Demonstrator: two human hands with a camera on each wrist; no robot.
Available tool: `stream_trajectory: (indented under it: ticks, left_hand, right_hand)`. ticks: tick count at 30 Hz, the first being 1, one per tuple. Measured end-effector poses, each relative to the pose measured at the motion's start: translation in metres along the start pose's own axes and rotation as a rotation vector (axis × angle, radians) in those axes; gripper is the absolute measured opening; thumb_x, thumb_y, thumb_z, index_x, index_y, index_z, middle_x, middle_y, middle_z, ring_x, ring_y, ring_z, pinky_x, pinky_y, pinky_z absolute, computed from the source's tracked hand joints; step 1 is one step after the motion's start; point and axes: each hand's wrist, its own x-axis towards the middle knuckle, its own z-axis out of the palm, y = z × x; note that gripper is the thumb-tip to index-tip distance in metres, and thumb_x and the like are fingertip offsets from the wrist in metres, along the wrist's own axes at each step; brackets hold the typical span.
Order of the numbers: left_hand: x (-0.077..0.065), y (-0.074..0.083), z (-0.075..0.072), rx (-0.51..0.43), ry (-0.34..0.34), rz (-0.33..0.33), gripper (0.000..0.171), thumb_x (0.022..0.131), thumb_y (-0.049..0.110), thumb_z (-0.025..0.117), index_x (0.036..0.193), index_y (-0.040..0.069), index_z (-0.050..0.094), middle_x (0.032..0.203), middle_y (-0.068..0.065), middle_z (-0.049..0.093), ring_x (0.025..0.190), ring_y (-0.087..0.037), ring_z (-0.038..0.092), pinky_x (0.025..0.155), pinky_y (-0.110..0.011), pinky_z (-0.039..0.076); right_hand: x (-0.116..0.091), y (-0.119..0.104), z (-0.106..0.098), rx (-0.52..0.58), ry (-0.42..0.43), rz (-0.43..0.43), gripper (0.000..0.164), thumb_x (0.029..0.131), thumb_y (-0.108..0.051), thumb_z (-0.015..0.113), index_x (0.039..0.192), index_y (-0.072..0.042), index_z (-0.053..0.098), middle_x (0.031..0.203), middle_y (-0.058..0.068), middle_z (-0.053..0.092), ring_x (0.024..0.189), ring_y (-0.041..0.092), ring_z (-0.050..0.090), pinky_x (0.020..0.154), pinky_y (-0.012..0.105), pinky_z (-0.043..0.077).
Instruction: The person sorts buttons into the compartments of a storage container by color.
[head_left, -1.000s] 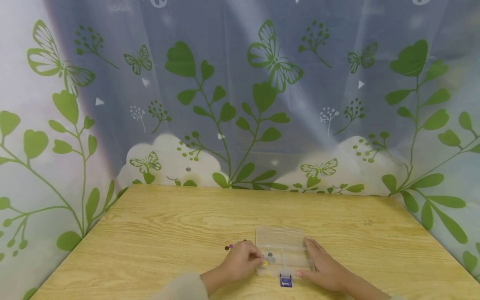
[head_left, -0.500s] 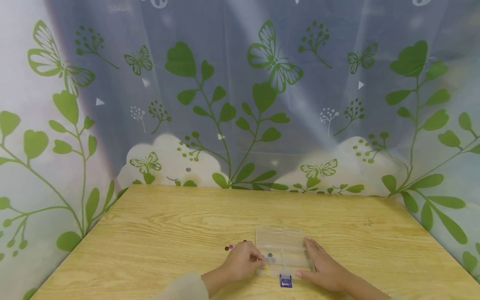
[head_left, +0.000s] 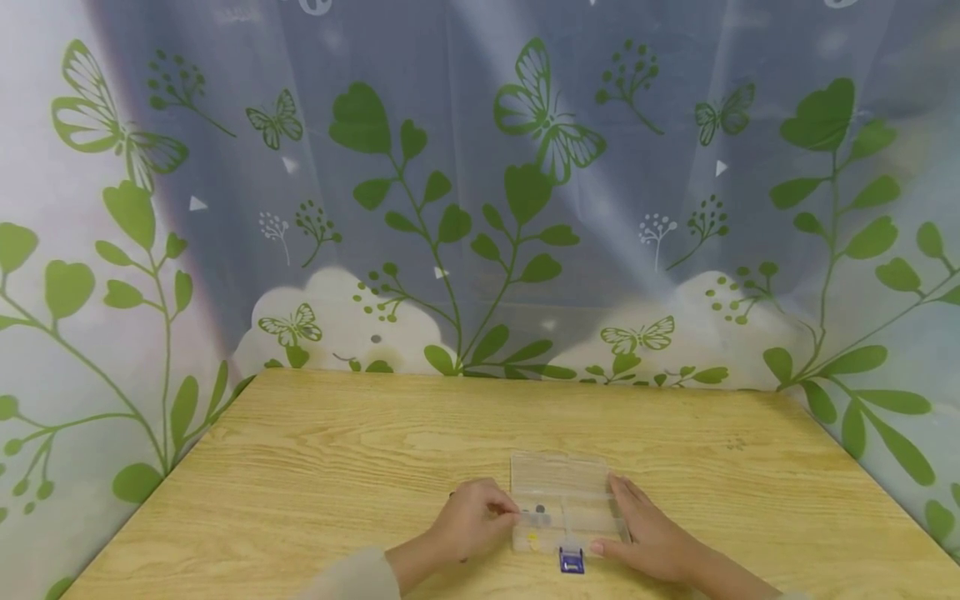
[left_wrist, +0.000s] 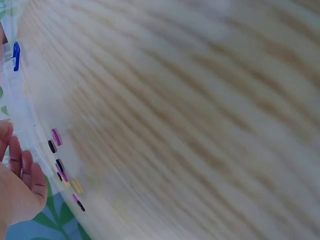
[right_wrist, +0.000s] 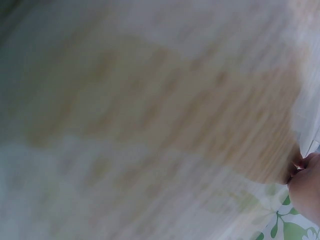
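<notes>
A clear plastic compartment box (head_left: 588, 517) stands on the table with its lid (head_left: 558, 475) raised at the back and a blue latch (head_left: 572, 561) at the front. Yellow pieces (head_left: 533, 542) lie in its front left compartment, dark discs (head_left: 540, 509) in the one behind. My left hand (head_left: 472, 521) is beside the box's left wall, fingers loosely bent, with nothing showing between them. My right hand (head_left: 654, 537) grips the box's right end, thumb at the front corner and fingers along the far side. In the left wrist view, pink discs (left_wrist: 57, 137) and black discs (left_wrist: 52, 146) lie near the left hand.
The wood-patterned table (head_left: 337, 467) reaches back to a curtain (head_left: 450, 250) printed with leaves and butterflies. Yellow discs (left_wrist: 76, 186) lie among the loose pieces on the table, which the left hand mostly hides in the head view.
My left hand has let go of a yellow disc in the front left compartment and drawn back leftward, over the loose discs. The right hand has stayed on the box.
</notes>
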Motion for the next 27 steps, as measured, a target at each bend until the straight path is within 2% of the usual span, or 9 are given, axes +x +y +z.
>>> stream_trajectory:
  ticks: [6, 10, 15, 20, 27]
  left_hand:
    - [-0.002, -0.006, -0.004, -0.046, -0.01, 0.038, 0.007, 0.083, 0.011, 0.067, 0.081, 0.005, 0.072, 0.079, -0.001, 0.064, 0.073, 0.003, 0.052, 0.07, -0.017, 0.048]
    - [-0.003, -0.01, -0.008, -0.05, -0.012, 0.029, 0.009, 0.083, 0.013, 0.067, 0.084, 0.006, 0.072, 0.081, -0.001, 0.065, 0.074, 0.002, 0.053, 0.066, -0.015, 0.047]
    - [-0.006, -0.013, -0.014, -0.024, -0.003, 0.019, 0.01, 0.083, 0.014, 0.067, 0.085, 0.006, 0.072, 0.081, 0.001, 0.064, 0.075, 0.0, 0.054, 0.068, -0.017, 0.048]
    - [-0.009, -0.016, -0.021, -0.037, -0.016, -0.021, 0.01, 0.084, 0.014, 0.066, 0.084, 0.006, 0.071, 0.081, 0.003, 0.063, 0.075, 0.002, 0.052, 0.071, -0.016, 0.045]
    - [-0.01, -0.021, -0.027, -0.034, 0.015, -0.019, 0.011, 0.084, 0.015, 0.066, 0.084, 0.006, 0.071, 0.082, 0.001, 0.065, 0.076, -0.001, 0.054, 0.072, -0.019, 0.044]
  right_hand:
    - [0.0, 0.0, 0.0, -0.006, 0.004, -0.012, 0.098, 0.086, -0.053, 0.056, 0.143, 0.011, 0.008, 0.149, 0.032, 0.011, 0.137, 0.05, 0.007, 0.106, 0.065, 0.013]
    - [0.0, 0.001, 0.0, -0.006, 0.002, -0.01, 0.099, 0.085, -0.053, 0.056, 0.143, 0.011, 0.008, 0.149, 0.031, 0.01, 0.137, 0.049, 0.007, 0.106, 0.065, 0.012]
    - [0.0, 0.001, 0.0, -0.011, 0.005, -0.013, 0.098, 0.086, -0.053, 0.056, 0.143, 0.011, 0.008, 0.149, 0.032, 0.01, 0.137, 0.05, 0.008, 0.106, 0.065, 0.013]
    - [0.001, 0.001, 0.0, -0.013, 0.004, -0.015, 0.098, 0.086, -0.053, 0.056, 0.143, 0.012, 0.009, 0.149, 0.032, 0.01, 0.137, 0.05, 0.008, 0.106, 0.066, 0.014]
    - [0.001, 0.0, 0.0, -0.006, 0.001, -0.012, 0.099, 0.086, -0.053, 0.056, 0.143, 0.011, 0.008, 0.15, 0.032, 0.01, 0.137, 0.05, 0.007, 0.106, 0.066, 0.013]
